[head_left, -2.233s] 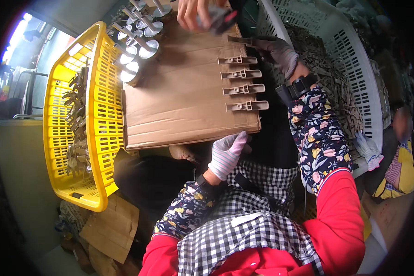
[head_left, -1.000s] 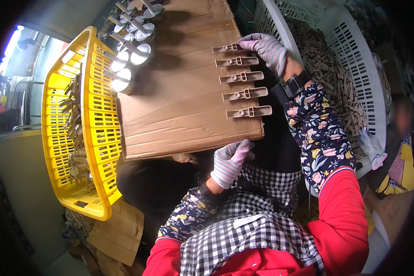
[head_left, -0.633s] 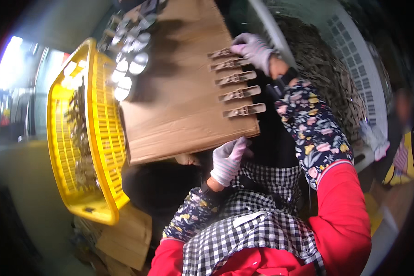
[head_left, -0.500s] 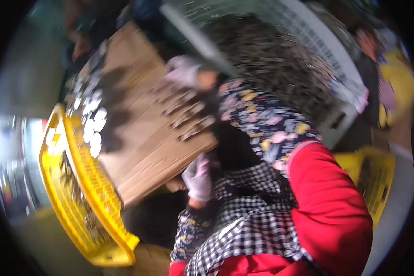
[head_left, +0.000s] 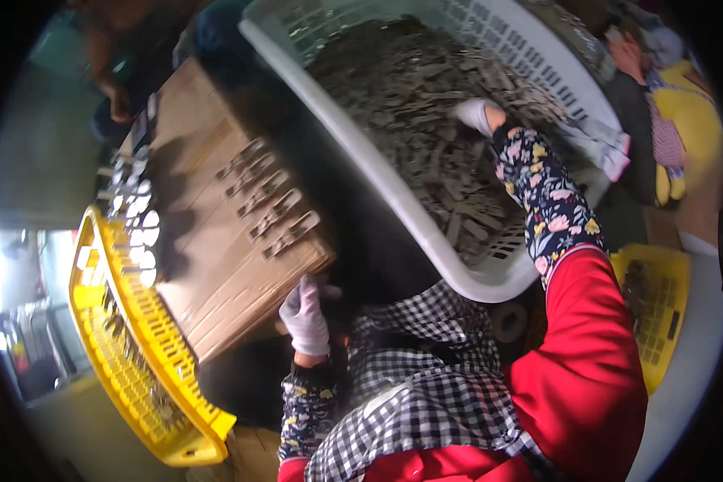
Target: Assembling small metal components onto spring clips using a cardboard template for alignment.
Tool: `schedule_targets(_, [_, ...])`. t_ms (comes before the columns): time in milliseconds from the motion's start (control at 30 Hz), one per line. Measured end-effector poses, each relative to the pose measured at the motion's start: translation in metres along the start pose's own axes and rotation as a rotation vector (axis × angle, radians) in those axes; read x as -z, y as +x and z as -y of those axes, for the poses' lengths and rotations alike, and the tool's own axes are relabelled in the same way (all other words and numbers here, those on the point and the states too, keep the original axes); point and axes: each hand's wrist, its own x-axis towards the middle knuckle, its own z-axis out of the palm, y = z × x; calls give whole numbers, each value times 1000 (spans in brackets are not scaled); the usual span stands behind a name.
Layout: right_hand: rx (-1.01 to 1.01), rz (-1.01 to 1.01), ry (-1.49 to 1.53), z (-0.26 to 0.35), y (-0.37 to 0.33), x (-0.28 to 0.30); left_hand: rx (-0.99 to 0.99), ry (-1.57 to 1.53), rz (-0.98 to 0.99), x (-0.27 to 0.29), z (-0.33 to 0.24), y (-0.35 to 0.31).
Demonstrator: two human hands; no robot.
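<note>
Brown cardboard [head_left: 229, 277] forms the surface, slanting between a yellow basket [head_left: 193, 452] on the left and a large white basket [head_left: 361, 165] on the right. Metal discs with stems [head_left: 143, 233] stand along its left side, and five beige clip-like pieces [head_left: 263, 193] lie in a row near its right edge. What has just changed is the right hand [head_left: 478, 116]: it has left the far end of that row and now reaches into the white basket, so the laid-out pieces rest untouched; the reach looks like a turn to the supply. Loose flat pieces [head_left: 410, 96] lie directly under and around its fingers, whose tips are hidden, so I cannot tell whether they grasp one. The left hand [head_left: 305, 317] stays by the cardboard's near-right corner, fingers curled; whether they pinch anything is unclear.
</note>
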Motion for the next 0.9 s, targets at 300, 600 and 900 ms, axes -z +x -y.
schedule_targets(300, [-365, -438, -334, 14, -2, -73, 101, -88, 79, -7, -4, -4])
schedule_targets(600, [-312, -498, -16, 24, 29, -85, 57, -99, 24, 9, 6, -3])
schedule_targets(900, [85, -714, 1010, 38, -34, 6, 84, -172, 147, -3, 9, 7])
